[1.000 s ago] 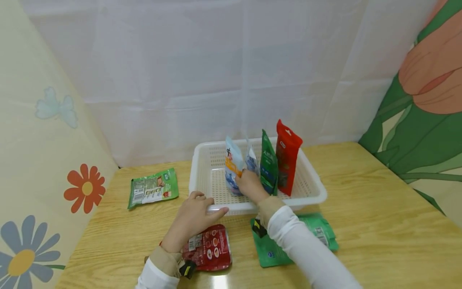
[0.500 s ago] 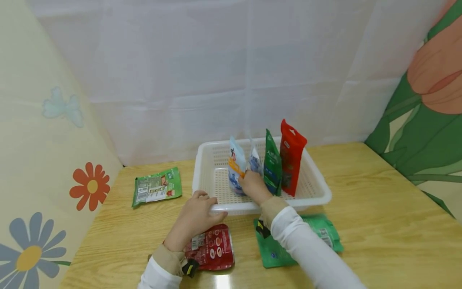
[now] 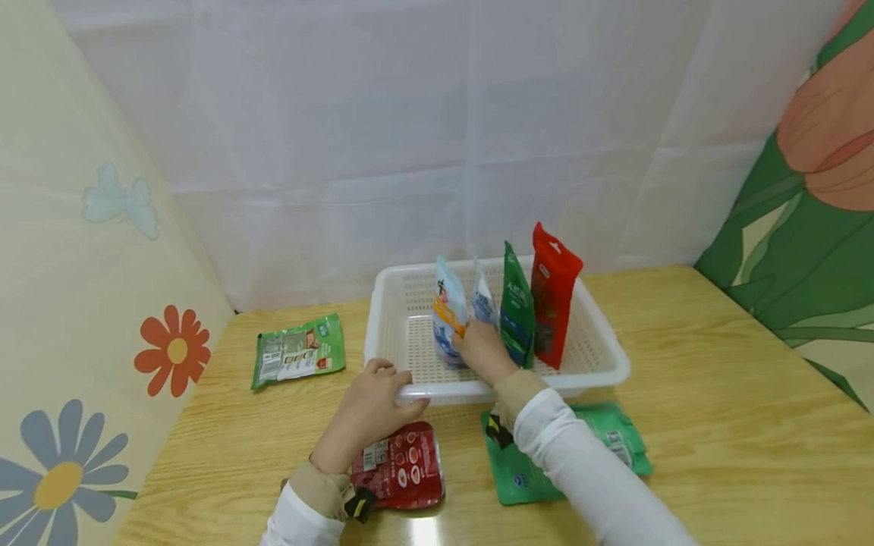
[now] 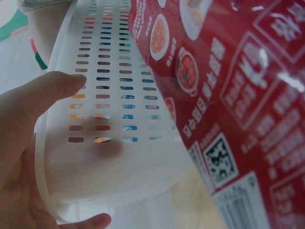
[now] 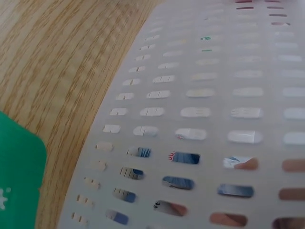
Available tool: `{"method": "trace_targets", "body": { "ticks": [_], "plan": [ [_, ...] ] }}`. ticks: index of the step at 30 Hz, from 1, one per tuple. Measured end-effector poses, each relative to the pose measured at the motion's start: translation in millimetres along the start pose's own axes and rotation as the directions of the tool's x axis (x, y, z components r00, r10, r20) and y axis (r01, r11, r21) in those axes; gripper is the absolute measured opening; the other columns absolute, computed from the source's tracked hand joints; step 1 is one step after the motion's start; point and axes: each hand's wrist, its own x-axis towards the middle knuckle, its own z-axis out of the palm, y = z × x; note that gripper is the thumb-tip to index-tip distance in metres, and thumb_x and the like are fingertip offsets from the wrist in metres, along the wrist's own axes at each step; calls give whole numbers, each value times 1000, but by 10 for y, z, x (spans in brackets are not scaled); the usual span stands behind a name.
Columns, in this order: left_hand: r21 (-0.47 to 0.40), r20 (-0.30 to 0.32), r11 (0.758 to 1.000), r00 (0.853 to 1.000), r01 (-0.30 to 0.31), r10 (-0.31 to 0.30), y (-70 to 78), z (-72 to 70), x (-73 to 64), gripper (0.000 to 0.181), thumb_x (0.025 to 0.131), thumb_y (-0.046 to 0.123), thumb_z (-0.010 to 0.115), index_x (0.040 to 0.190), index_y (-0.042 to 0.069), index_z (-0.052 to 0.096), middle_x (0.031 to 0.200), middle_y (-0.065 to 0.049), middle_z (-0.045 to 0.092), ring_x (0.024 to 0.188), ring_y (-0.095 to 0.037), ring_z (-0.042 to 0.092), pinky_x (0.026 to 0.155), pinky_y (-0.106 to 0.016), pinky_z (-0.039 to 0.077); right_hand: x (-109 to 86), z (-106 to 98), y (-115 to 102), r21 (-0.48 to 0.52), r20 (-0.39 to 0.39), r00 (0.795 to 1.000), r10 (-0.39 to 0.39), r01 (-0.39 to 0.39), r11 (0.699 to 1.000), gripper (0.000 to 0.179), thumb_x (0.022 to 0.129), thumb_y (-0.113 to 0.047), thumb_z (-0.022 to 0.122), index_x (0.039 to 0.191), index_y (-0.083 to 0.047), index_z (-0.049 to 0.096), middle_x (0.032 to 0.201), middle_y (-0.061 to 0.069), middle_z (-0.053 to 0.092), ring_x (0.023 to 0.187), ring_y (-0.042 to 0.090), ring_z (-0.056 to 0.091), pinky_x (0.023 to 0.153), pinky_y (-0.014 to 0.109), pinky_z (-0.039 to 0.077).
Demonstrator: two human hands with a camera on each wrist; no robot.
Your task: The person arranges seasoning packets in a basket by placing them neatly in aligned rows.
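Observation:
A white plastic basket (image 3: 397, 299) with slotted walls stands on the table. At its front left corner my left hand (image 3: 372, 406) grips the rim, thumb on the outer wall. Inside the basket my right hand (image 3: 483, 350) holds the near edge of a light blue snack pouch (image 3: 447, 292) with an orange band; its fingertips are partly hidden. To the right of that pouch, a second blue-and-white pouch (image 3: 484, 299), a dark green pouch (image 3: 517, 311) and a tall red pouch (image 3: 553, 292) stand upright in a row. In the right wrist view the basket wall hides most of the fingers.
A dark red pouch (image 3: 413, 466) lies in front of the basket, beside my left wrist. Under my right forearm lies a green pouch (image 3: 529, 474). Another green packet (image 3: 300, 350) lies left of the basket. A white cloth (image 3: 328, 152) hangs behind the table.
The head view has shifted a little, so everything appears slightly further right. Both hands keep nearly the same places on the basket and pouch.

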Motion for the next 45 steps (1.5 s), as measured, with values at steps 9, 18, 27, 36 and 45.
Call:
{"method": "trace_targets", "body": {
  "ticks": [9,18,27,36,45],
  "plan": [
    [2,-5,1000,1000,0,0,5,-2,-1,26,84,28,67,94,4,69,98,-16,71,107,-38,58,92,-47,50,1,-4,-2,20,6,1000,-7,7,1000,39,95,-16,54,118,14,56,113,27,66,96,31,66,83,42,54],
    [52,-29,998,999,-17,19,9,-4,-6,17,82,20,72,89,5,68,95,-14,71,104,-36,59,87,-47,52,-19,-29,1,14,40,998,41,-42,999,43,95,-24,56,120,11,56,114,24,66,92,26,65,82,39,55],
    [65,-31,998,999,-14,16,15,-6,-19,16,84,21,71,89,6,68,95,-13,72,103,-34,59,87,-46,52,-103,-128,48,-15,75,997,-2,3,1000,42,92,-26,61,116,8,60,111,22,68,80,20,61,70,33,52],
    [45,-16,999,1000,-10,11,20,2,-4,16,85,20,70,90,5,68,95,-14,71,104,-35,58,87,-47,52,-350,-265,123,-89,68,997,-37,43,995,34,91,-35,61,76,-5,57,60,1,44,55,13,41,48,23,32],
    [43,-24,999,1000,-13,14,20,-5,-12,16,85,20,69,89,4,68,93,-15,71,103,-35,58,86,-47,52,-701,-515,332,-24,-12,988,-157,156,987,37,95,-24,56,118,5,62,113,22,67,101,33,65,83,43,55]
  ]
}}
